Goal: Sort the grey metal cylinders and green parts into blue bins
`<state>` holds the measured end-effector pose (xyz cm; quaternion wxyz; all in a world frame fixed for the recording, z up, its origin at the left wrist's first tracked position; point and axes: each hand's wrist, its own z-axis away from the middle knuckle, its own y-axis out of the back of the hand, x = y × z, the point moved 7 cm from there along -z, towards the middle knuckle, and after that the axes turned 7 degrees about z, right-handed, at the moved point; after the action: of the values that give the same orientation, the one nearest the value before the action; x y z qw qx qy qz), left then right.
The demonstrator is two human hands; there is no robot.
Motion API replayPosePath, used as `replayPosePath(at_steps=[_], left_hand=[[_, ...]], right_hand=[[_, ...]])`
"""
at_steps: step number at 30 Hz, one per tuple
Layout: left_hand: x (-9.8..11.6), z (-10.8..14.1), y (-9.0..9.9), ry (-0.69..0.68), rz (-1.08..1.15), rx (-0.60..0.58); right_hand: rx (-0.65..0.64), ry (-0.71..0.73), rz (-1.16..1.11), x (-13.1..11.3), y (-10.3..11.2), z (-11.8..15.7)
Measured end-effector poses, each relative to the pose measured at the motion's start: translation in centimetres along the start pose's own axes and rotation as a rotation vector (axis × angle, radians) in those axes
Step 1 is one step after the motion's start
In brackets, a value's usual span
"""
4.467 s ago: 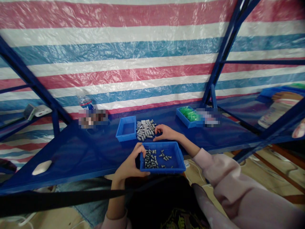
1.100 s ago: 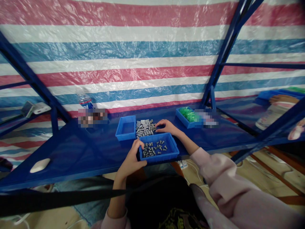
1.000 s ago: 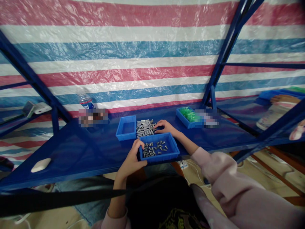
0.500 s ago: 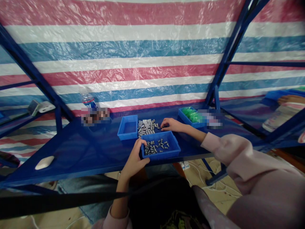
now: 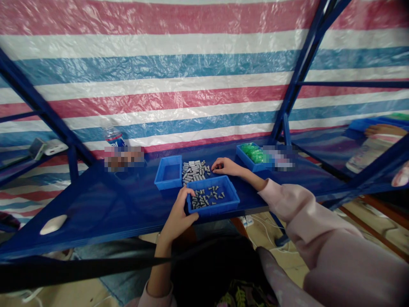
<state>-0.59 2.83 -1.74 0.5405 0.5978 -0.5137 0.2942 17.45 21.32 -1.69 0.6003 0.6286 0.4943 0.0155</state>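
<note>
A blue tray (image 5: pixel 228 204) with several small metal screws (image 5: pixel 201 199) in it stands near the table's front edge. My left hand (image 5: pixel 180 211) grips its left end, fingers over the rim and thumb at the front. Behind the tray lies a pile of silvery metal cylinders (image 5: pixel 194 170) on the blue table. My right hand (image 5: pixel 225 166) is just right of the pile, fingers curled together around something small and dark that I cannot make out. Left of the pile is another blue tray (image 5: pixel 169 170) with nothing in it.
A blue tray of green packets (image 5: pixel 252 152) stands at the back right. At the back left is a bottle (image 5: pixel 114 138), beside a blurred patch. A white object (image 5: pixel 53 224) lies at the front left. Another person's hand (image 5: pixel 385 130) shows at the far right, beyond blue frame bars.
The whole view has shifted slightly, moving things to the left in the picture. My left hand keeps its grip on the tray; my right hand stays beside the pile, its fingers slightly changed.
</note>
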Motion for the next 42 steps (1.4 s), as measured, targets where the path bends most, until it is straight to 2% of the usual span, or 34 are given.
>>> replayPosePath(at_steps=[7,11,14,17,21,24,27,30,33,36,38,42], left_hand=[[-0.1,0.2,0.0,0.026,-0.004,0.003],[-0.1,0.2,0.0,0.025,-0.006,0.005],[-0.1,0.2,0.0,0.025,-0.008,0.003],[-0.1,0.1,0.0,0.018,-0.005,0.002],[0.2,0.0,0.0,0.002,-0.005,0.01],[0.2,0.0,0.0,0.006,-0.006,0.013],[0.1,0.1,0.0,0.006,-0.001,0.02],[0.0,0.1,0.0,0.012,0.002,0.025],[0.0,0.1,0.0,0.018,0.003,0.017],[0.1,0.1,0.0,0.013,-0.003,0.017],[0.1,0.1,0.0,0.009,-0.005,0.021],[0.0,0.2,0.0,0.01,-0.01,0.019]], right_hand=[[-0.048,-0.139,-0.299,1.4,-0.8,-0.2],[0.005,-0.195,-0.431,0.6,0.0,0.0],[-0.004,-0.201,-0.659,-0.6,0.7,0.3],[-0.143,-0.171,-0.873,-1.9,0.5,0.8],[-0.456,-0.079,-0.858,-3.5,-0.7,1.7],[-0.535,0.011,-0.799,-4.3,-1.0,2.0],[-0.579,0.037,-0.727,-4.6,-1.4,2.2],[-0.48,0.006,-0.689,-4.0,-1.3,1.8],[-0.208,-0.036,-0.574,-2.5,-0.2,0.9],[0.018,-0.034,-0.332,-1.1,0.9,0.3],[0.046,0.004,-0.196,-0.7,0.9,0.1],[-0.003,0.071,-0.07,-0.3,0.2,-0.1]])
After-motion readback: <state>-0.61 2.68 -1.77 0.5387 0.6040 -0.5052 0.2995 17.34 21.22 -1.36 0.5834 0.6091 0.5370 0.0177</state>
